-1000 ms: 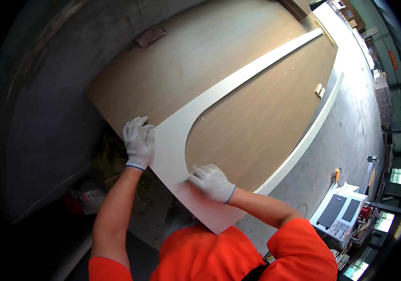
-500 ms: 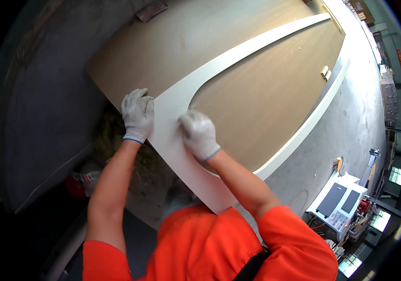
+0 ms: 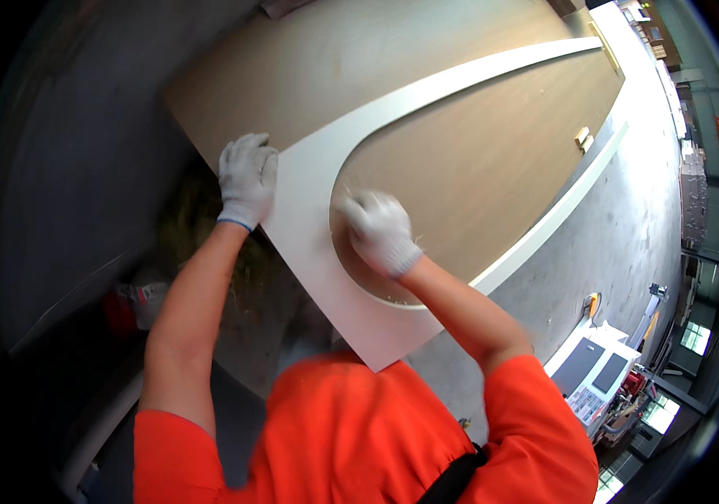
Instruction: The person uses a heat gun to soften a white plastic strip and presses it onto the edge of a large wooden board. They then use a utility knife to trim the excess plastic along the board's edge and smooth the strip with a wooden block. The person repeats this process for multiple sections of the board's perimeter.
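- The left hand (image 3: 247, 181), in a white knit glove with a blue-edged cuff, lies with bent fingers at the outer left edge of the white panel; whether it grips that edge, I cannot tell.
- The right hand (image 3: 380, 233), gloved alike and blurred, is curled over the inner curve of the panel; whether anything is inside the fist cannot be made out.
- The white U-shaped panel (image 3: 304, 220) lies flat on a large brown board (image 3: 477, 160), its rounded end toward the person and its two long arms reaching away.
- Light crumbs lie along the inner curve, near the right forearm.
- Two small pale wooden blocks (image 3: 583, 139) sit near the board's right edge.
- Beyond the right arm of the panel spreads a grey concrete floor (image 3: 561, 256), with a white machine cabinet (image 3: 592, 366) at the lower right.
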`<state>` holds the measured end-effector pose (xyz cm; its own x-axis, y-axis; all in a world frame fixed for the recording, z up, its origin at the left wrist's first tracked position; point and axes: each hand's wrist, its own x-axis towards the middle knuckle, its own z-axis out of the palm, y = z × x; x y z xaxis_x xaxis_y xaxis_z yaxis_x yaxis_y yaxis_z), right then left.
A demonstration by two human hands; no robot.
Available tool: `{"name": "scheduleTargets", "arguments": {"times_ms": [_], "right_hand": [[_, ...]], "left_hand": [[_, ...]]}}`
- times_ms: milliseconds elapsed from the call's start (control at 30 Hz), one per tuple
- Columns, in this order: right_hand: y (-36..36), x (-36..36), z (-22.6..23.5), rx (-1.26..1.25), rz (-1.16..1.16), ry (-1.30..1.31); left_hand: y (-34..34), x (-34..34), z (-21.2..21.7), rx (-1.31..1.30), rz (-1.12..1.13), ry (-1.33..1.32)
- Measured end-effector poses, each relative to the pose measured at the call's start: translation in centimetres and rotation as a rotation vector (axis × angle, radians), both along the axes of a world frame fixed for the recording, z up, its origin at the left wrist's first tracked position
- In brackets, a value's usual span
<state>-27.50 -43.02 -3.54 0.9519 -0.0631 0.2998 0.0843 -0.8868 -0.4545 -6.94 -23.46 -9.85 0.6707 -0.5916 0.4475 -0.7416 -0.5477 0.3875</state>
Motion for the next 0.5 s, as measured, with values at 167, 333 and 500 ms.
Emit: {"name": "scheduleTargets", "arguments": {"times_ms": [167, 333, 500], "right_hand": [[2.7, -1.3, -1.5, -0.114, 0.160, 0.089], [0.0, -12.2, -0.5, -0.231, 0.401, 0.050], [-4.7, -15.0, 2.9, -0.205, 0.413, 0.277]], "left_hand": [[0.1, 0.3, 0.0, 0.022, -0.002, 0.003], [-0.2, 0.2, 0.2, 0.018, 0.005, 0.016], [0.0, 0.2, -0.3, -0.002, 0.019, -0.006]]}}
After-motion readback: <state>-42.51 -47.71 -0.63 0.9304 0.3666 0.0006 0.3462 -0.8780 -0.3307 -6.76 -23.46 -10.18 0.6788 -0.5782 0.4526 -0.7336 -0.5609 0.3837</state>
